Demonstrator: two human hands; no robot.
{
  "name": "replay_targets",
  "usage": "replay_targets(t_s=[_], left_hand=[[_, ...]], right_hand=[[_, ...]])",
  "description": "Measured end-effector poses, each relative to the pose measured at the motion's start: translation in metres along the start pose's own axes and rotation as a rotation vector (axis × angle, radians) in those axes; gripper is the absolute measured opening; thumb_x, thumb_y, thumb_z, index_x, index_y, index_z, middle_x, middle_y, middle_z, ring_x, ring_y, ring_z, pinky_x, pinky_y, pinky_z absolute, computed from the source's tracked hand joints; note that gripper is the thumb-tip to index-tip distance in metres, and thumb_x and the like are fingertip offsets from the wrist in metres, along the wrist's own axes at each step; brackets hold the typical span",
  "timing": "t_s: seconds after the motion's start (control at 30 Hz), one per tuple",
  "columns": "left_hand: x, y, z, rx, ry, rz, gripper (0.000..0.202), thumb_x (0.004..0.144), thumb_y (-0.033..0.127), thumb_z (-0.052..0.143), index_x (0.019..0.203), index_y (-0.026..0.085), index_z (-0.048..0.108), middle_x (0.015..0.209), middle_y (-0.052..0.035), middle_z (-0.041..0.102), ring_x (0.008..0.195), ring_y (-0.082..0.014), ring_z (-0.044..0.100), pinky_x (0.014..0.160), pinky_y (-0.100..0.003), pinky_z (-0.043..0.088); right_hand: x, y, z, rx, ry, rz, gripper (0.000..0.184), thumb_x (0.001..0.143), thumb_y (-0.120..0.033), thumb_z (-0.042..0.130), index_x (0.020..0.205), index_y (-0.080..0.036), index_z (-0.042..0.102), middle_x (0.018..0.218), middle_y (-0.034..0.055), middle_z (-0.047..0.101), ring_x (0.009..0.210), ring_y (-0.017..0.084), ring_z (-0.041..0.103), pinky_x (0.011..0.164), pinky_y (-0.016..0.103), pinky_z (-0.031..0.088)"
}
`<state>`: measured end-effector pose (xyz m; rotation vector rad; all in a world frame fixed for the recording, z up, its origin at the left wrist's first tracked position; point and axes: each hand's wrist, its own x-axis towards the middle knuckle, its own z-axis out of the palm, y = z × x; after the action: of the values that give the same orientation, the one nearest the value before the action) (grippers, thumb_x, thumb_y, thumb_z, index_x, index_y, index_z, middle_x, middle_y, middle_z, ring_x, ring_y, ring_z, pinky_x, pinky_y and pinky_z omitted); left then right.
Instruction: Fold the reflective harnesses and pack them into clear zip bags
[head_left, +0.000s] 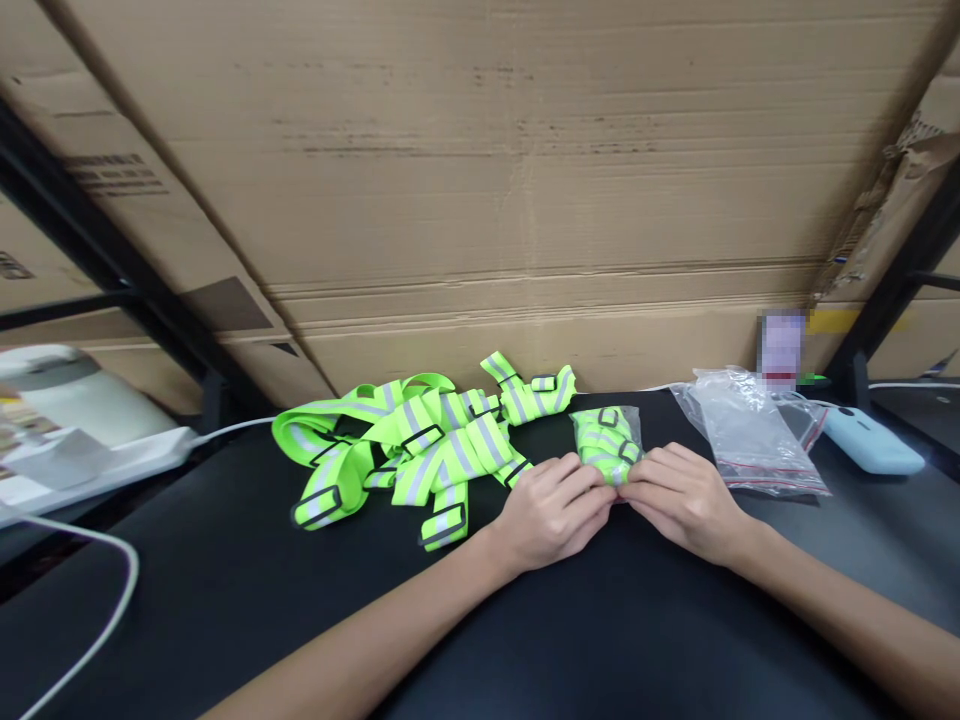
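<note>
A small clear bag (606,440) stuffed with a folded neon-green reflective strap lies on the black table (225,580). My left hand (553,510) and my right hand (681,498) meet at the bag's near edge, fingers pinched together on it. To the left of the bag lies a loose heap of neon-green reflective straps (405,450) with grey stripes and black buckles, close to my left hand.
A stack of empty clear zip bags (742,435) lies right of my right hand, with a pale blue device (870,440) beyond it. A white power strip (90,465) and white cable (112,600) sit at the left. A cardboard wall (495,180) closes the back.
</note>
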<state>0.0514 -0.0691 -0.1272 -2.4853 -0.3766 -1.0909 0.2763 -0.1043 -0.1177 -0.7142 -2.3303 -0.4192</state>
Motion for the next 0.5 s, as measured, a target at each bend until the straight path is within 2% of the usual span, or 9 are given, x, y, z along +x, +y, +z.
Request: replay_targets(t_s=[0.13, 0.33, 0.5], left_hand=[[0.0001, -0.0005, -0.0012, 0.016, -0.027, 0.005, 0.007, 0.093, 0.015, 0.061, 0.093, 0.017, 0.068, 0.076, -0.0014, 0.066, 0.068, -0.0161, 0.054, 0.058, -0.03, 0.045], [0.0005, -0.0034, -0.0024, -0.038, -0.019, -0.087, 0.007, 0.093, 0.015, 0.061, 0.093, 0.018, 0.069, 0.08, -0.0018, 0.066, 0.07, -0.0156, 0.056, 0.058, -0.028, 0.045], [0.0013, -0.0027, -0.0023, -0.045, -0.016, -0.09, 0.006, 0.092, 0.015, 0.063, 0.091, 0.018, 0.069, 0.079, -0.0017, 0.067, 0.069, -0.0158, 0.056, 0.059, -0.028, 0.045]], right_hand=[[0.0, 0.0007, 0.0007, -0.006, -0.006, 0.032, 0.019, 0.101, -0.016, 0.053, 0.095, -0.017, 0.071, 0.085, 0.0053, 0.072, 0.075, 0.017, 0.061, 0.067, 0.032, 0.041], [-0.0005, 0.005, -0.0024, 0.012, 0.043, 0.119, 0.012, 0.098, -0.017, 0.059, 0.09, -0.018, 0.069, 0.084, 0.0042, 0.072, 0.075, 0.017, 0.063, 0.066, 0.032, 0.041], [-0.0031, 0.0071, -0.0053, 0.027, -0.008, 0.062, 0.016, 0.101, -0.015, 0.054, 0.095, -0.017, 0.069, 0.087, 0.0053, 0.072, 0.075, 0.017, 0.063, 0.067, 0.032, 0.041]])
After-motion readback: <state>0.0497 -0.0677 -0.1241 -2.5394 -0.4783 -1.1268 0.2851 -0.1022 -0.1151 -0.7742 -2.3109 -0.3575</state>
